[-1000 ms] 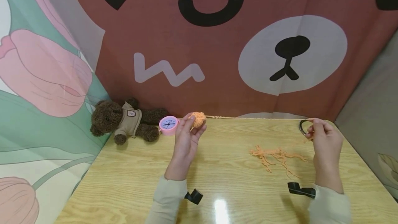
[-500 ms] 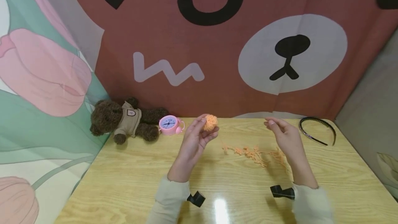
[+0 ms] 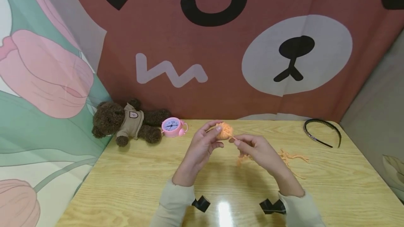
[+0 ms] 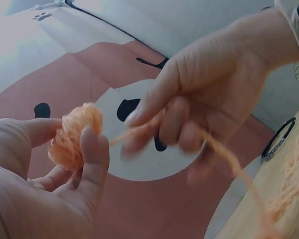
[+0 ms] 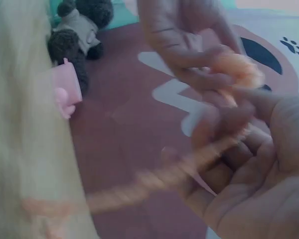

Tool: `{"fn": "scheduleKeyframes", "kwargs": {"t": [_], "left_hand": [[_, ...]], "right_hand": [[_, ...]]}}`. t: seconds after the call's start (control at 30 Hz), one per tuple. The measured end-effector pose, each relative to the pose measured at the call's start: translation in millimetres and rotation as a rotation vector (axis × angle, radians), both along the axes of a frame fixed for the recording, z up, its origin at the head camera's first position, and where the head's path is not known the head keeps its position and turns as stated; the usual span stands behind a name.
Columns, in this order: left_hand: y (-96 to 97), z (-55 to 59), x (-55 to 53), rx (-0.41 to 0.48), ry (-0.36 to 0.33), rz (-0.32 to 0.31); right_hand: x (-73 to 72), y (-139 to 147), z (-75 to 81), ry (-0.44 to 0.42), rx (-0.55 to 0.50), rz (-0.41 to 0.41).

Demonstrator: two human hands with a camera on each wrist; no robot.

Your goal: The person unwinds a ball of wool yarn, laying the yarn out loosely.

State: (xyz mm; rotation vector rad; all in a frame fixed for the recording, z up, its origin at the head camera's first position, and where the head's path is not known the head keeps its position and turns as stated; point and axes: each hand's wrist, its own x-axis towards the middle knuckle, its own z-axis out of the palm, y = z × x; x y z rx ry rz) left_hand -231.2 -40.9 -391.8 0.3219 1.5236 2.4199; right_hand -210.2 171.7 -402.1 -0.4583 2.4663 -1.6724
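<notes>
Pinched yarn ball (image 4: 70, 134), round, fuzzy; twisted strand (image 4: 229, 158)

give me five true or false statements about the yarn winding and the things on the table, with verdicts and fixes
1. The left hand holds the orange yarn ball. True.
2. The right hand grips the headband. False: it pinches the yarn strand; the headband lies on the table.
3. The alarm clock has a black case. False: its case is pink.
4. The teddy bear is lying down. True.
5. The alarm clock stands beside the headband. False: it is beside the teddy bear.
</notes>
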Motion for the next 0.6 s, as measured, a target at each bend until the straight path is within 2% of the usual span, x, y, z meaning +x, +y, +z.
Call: {"fn": "scheduleKeyframes", "kwargs": {"t": [0.17, 0.3, 0.4, 0.6], "left_hand": [[-0.6, -1.6, -4.1, -0.014, 0.012, 0.049], [-1.0, -2.2, -6.4, 0.008, -0.012, 0.092], [-1.5, -3.0, -7.3, 0.014, -0.022, 0.131], [-1.4, -6.5, -9.7, 0.012, -0.036, 0.190]], "right_hand": [[1.6, 16.9, 7.3, 0.077, -0.034, -0.144], [2.0, 33.6, 12.1, 0.148, -0.110, -0.240], [2.7, 42.5, 15.4, 0.198, -0.138, -0.292], [6.1, 50.9, 21.3, 0.231, -0.174, -0.344]]}}
